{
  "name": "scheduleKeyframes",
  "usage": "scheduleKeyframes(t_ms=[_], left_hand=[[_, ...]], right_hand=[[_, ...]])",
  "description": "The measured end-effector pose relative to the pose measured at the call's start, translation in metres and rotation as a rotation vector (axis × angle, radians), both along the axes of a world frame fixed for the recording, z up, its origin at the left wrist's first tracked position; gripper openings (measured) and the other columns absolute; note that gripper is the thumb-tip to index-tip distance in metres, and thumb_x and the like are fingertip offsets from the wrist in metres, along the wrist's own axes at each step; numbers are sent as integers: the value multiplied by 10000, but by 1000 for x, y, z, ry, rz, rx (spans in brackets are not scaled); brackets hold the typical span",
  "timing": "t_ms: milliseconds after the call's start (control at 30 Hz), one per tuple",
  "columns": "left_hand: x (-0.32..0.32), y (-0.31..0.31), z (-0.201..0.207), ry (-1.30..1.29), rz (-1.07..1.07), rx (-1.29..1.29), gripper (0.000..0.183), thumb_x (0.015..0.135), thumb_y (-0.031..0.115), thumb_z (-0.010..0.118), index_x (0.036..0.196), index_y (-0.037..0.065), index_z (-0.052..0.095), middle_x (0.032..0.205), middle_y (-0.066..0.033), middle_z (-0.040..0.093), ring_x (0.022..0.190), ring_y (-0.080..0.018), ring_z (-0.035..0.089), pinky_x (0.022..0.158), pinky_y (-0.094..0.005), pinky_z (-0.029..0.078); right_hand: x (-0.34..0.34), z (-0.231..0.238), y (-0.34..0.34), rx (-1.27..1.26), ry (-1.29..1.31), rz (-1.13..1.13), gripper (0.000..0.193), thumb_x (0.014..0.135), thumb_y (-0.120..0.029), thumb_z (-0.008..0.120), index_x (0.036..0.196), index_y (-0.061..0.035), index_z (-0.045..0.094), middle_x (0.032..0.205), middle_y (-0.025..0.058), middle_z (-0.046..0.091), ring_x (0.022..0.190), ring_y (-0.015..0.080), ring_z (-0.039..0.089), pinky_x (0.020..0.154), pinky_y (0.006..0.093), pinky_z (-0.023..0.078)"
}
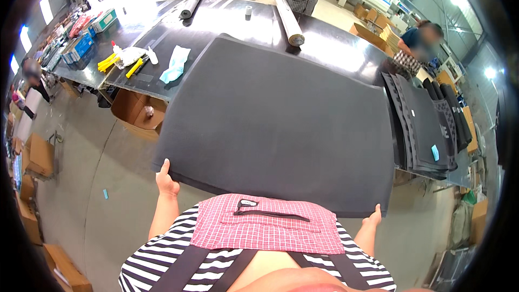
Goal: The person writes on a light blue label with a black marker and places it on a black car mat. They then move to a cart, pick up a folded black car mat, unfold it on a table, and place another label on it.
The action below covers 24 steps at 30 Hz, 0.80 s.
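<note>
A large dark grey mat (281,124), seemingly with another layer under its near edge, lies over the black table and overhangs toward me. My left hand (167,181) grips its near left corner, thumb on top and fingers hidden beneath. At the near right corner my right hand (372,217) holds on the same way, its thumb on the upper face. The mat's near edge runs close to my checked apron, and its surface is smooth and plain.
On the black table (227,19) are a rolled sheet (289,19), a smaller dark roll (192,4), a light blue cloth (175,64), a glue bottle (152,55) and yellow-handled tools (137,67). Stacked mats (424,124) stand right. An open carton (135,113) sits under the left edge. Two people work beyond.
</note>
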<state>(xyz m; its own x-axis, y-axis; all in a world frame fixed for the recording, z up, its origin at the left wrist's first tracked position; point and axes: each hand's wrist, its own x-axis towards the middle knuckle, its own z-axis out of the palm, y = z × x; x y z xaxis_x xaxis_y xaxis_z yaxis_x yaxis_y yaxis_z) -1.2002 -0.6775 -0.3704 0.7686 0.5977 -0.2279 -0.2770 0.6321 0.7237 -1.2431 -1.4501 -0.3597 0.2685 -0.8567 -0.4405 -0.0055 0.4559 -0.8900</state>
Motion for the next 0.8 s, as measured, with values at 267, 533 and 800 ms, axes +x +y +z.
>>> scheduleKeyframes(t_ms=[267, 533, 800], left_hand=[[17, 24, 32, -35, -175, 40, 586, 947, 412, 606, 1333, -11, 479, 1320, -96, 546, 1207, -240, 517, 1043, -380, 396], [-5, -20, 104, -67, 165, 571, 475, 947, 323, 638, 1190, -80, 576, 1174, -113, 621, 1034, -194, 588, 923, -311, 459], [-24, -1, 10, 258, 135, 593, 442, 956, 232, 621, 1260, -75, 529, 1227, -109, 599, 1098, -208, 572, 955, -322, 446]], right_hand=[[3, 3, 2, 28, -34, -34, 475, 879, -295, 699, 1186, 52, 597, 1219, 162, 615, 1078, 310, 601, 963, 470, 482], [-14, 8, -6, 63, -121, 9, 463, 888, -274, 692, 1192, 61, 590, 1219, 162, 614, 1091, 313, 598, 959, 467, 487], [-21, -4, 2, 34, -46, -39, 433, 881, -243, 703, 1163, 71, 603, 1194, 157, 628, 1039, 301, 622, 931, 451, 505]])
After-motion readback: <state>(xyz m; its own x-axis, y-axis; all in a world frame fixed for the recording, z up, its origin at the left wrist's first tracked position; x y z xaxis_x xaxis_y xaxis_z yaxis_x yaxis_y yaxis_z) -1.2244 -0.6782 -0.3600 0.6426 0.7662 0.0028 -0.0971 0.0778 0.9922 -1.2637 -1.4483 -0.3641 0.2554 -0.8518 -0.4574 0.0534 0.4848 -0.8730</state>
